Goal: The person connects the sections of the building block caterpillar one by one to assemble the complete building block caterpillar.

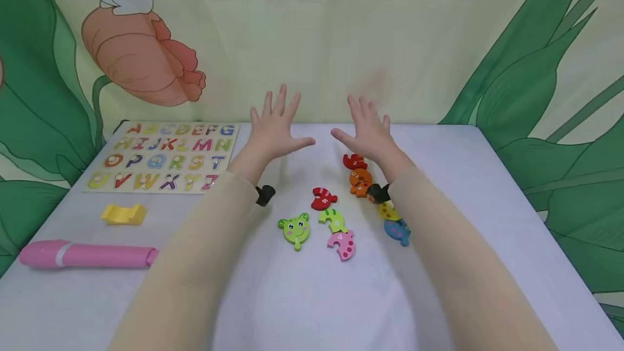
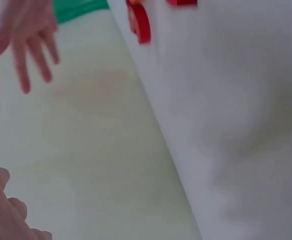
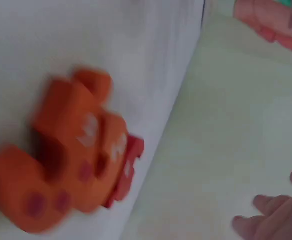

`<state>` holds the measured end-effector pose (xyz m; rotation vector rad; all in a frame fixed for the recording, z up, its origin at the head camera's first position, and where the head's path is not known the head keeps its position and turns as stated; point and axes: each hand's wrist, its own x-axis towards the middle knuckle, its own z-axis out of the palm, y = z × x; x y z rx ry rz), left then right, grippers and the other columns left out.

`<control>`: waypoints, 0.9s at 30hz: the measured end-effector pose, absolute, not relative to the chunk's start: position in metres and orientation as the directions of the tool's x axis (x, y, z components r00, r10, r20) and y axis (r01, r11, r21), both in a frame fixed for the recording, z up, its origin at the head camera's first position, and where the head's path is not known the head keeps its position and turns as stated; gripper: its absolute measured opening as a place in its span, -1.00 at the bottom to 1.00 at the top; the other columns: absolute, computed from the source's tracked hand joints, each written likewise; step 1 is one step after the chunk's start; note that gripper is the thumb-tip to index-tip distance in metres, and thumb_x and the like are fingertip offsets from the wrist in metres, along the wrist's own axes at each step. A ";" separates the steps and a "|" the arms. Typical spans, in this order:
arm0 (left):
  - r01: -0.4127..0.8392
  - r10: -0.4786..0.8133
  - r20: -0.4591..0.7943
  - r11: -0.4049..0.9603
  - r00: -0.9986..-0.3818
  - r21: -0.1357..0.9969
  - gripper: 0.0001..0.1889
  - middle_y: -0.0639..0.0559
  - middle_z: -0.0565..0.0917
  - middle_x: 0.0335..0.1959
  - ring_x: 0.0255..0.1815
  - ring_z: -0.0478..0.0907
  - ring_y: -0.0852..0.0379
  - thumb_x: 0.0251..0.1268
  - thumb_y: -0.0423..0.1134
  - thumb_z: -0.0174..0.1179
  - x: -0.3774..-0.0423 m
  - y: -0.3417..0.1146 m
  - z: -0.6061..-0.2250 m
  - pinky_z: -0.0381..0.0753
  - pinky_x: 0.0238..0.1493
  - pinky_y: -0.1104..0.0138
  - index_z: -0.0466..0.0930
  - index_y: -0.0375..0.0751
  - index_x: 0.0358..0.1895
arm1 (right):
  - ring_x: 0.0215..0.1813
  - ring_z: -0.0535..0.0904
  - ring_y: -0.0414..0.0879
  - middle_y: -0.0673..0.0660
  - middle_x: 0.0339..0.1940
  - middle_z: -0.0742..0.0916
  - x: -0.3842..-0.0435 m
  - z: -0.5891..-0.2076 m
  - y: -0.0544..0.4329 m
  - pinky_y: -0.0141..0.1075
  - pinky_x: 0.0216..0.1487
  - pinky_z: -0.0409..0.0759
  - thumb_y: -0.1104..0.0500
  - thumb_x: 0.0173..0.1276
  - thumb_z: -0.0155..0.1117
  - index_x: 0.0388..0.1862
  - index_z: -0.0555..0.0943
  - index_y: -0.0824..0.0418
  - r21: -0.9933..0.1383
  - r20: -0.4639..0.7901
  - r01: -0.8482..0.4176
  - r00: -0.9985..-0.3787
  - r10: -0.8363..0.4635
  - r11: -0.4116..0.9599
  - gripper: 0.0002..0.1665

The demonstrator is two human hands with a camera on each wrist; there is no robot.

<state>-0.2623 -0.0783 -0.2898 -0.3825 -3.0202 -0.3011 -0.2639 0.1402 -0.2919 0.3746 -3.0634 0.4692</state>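
Both hands hover over the far part of the table with fingers spread and nothing held. My left hand (image 1: 274, 133) is left of centre, its thumb pointing toward my right hand (image 1: 368, 133). Below the right hand and wrist, numbered puzzle pieces run in a row: a red piece (image 1: 355, 162), orange pieces (image 1: 361, 180), a yellow piece (image 1: 388, 211) and a blue piece (image 1: 397, 231). Between the forearms lie another red piece (image 1: 322, 199), a light green piece (image 1: 333, 220), a pink piece (image 1: 343, 245) and a green smiling animal-head piece (image 1: 295, 230).
An alphabet puzzle board (image 1: 166, 173) lies at the back left. Nearer stand a yellow block (image 1: 124, 214) and a pink wand-like object (image 1: 104, 255), partly behind the left sleeve. A printed cloth backdrop (image 1: 292, 26) hangs behind the white table (image 1: 468, 177).
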 end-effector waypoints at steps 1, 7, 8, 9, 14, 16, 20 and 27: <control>0.284 0.266 0.107 0.934 -0.958 0.217 0.04 0.07 -0.52 0.45 0.46 -0.55 -0.13 -0.04 0.44 -0.01 -0.254 -0.079 -0.291 -0.37 0.29 -0.27 -0.40 0.20 0.43 | 0.49 -0.32 0.18 0.19 0.50 -0.15 -0.256 -0.297 0.141 0.34 0.28 -0.34 -0.37 0.22 -0.09 0.46 -0.32 0.00 -0.333 0.054 -0.264 -0.964 -0.261 0.905 0.05; 0.395 0.377 0.119 0.852 -0.918 0.344 0.04 0.14 -0.46 0.46 0.48 -0.43 -0.10 -0.07 0.37 0.11 -0.207 -0.080 -0.302 -0.29 0.29 -0.28 -0.31 0.23 0.43 | 0.48 -0.13 0.14 0.17 0.49 -0.03 -0.207 -0.321 0.155 0.27 0.32 -0.06 -0.21 0.25 0.06 0.47 -0.26 0.00 -0.545 -0.018 -0.278 -0.939 -0.342 0.791 0.01; 0.404 0.387 0.122 0.844 -0.914 0.351 0.03 0.15 -0.45 0.46 0.48 -0.41 -0.10 -0.07 0.36 0.12 -0.201 -0.080 -0.303 -0.29 0.29 -0.28 -0.30 0.23 0.43 | 0.48 -0.10 0.14 0.16 0.49 -0.02 -0.200 -0.324 0.159 0.26 0.30 0.02 -0.19 0.25 0.07 0.47 -0.26 -0.02 -0.573 -0.033 -0.268 -0.937 -0.349 0.775 0.00; 0.411 0.395 0.119 0.841 -0.911 0.352 0.03 0.16 -0.44 0.46 0.48 -0.39 -0.10 -0.07 0.35 0.13 -0.195 -0.082 -0.304 -0.28 0.29 -0.27 -0.29 0.24 0.43 | 0.47 -0.09 0.15 0.16 0.49 -0.01 -0.193 -0.327 0.162 0.24 0.29 0.08 -0.18 0.25 0.08 0.47 -0.25 -0.02 -0.599 -0.040 -0.268 -0.931 -0.363 0.754 0.00; 0.399 0.408 0.049 0.852 -0.912 0.339 0.00 0.16 -0.32 0.48 0.49 -0.30 -0.11 -0.07 0.30 0.19 -0.174 -0.092 -0.314 -0.24 0.29 -0.27 -0.19 0.23 0.43 | 0.46 -0.03 0.17 0.16 0.49 0.04 -0.165 -0.336 0.178 0.22 0.26 0.15 -0.17 0.23 0.13 0.47 -0.20 -0.01 -0.677 -0.039 -0.312 -0.889 -0.456 0.667 0.01; 0.389 0.425 -0.027 0.852 -0.905 0.349 0.00 0.17 -0.27 0.49 0.48 -0.25 -0.12 -0.09 0.26 0.23 -0.168 -0.096 -0.320 -0.22 0.29 -0.28 -0.17 0.24 0.43 | 0.45 0.01 0.18 0.19 0.47 0.09 -0.157 -0.337 0.182 0.22 0.26 0.15 -0.16 0.21 0.16 0.47 -0.18 0.03 -0.693 -0.026 -0.339 -0.870 -0.492 0.636 0.03; 0.379 0.482 -0.196 0.835 -0.854 0.400 0.01 0.19 -0.20 0.49 0.48 -0.17 -0.11 -0.13 0.18 0.32 -0.158 -0.103 -0.332 -0.20 0.29 -0.28 -0.10 0.23 0.42 | 0.41 0.11 0.18 0.20 0.44 0.17 -0.146 -0.339 0.184 0.21 0.23 0.22 -0.07 0.16 0.26 0.47 -0.13 0.03 -0.705 0.003 -0.381 -0.845 -0.534 0.598 0.05; 0.316 0.528 -0.338 0.796 -0.779 0.516 -0.16 0.28 0.07 0.43 0.49 -0.17 0.03 -0.11 -0.02 0.36 -0.148 -0.110 -0.355 -0.26 0.35 -0.18 0.17 0.25 0.34 | 0.36 0.25 0.09 0.16 0.42 0.23 -0.143 -0.347 0.184 0.16 0.23 0.27 0.13 0.10 0.33 0.46 -0.12 -0.09 -0.752 0.015 -0.402 -0.802 -0.597 0.522 0.08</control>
